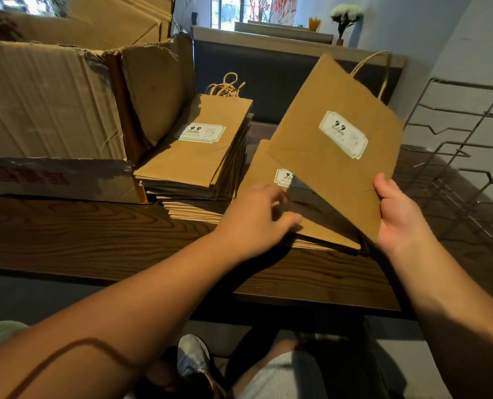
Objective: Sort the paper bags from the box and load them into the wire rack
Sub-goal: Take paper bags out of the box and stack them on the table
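My right hand (399,214) grips the bottom corner of a flat brown paper bag (334,139) with a white label and twisted handles, lifted and tilted above the table. Under it lies a low pile of the same bags (320,231); my left hand (257,218) rests on that pile with its fingers on the top bag. A taller stack of narrower bags (202,156) stands to the left of it. The torn cardboard box (52,116) is at the far left. The wire rack (467,156) stands at the right, with no bags visible in its slots.
All of it sits on a dark wooden table (95,234). A padded bench back (268,73) runs behind the table, with a ledge and potted plants above. My legs and a shoe (193,361) show below the table's front edge.
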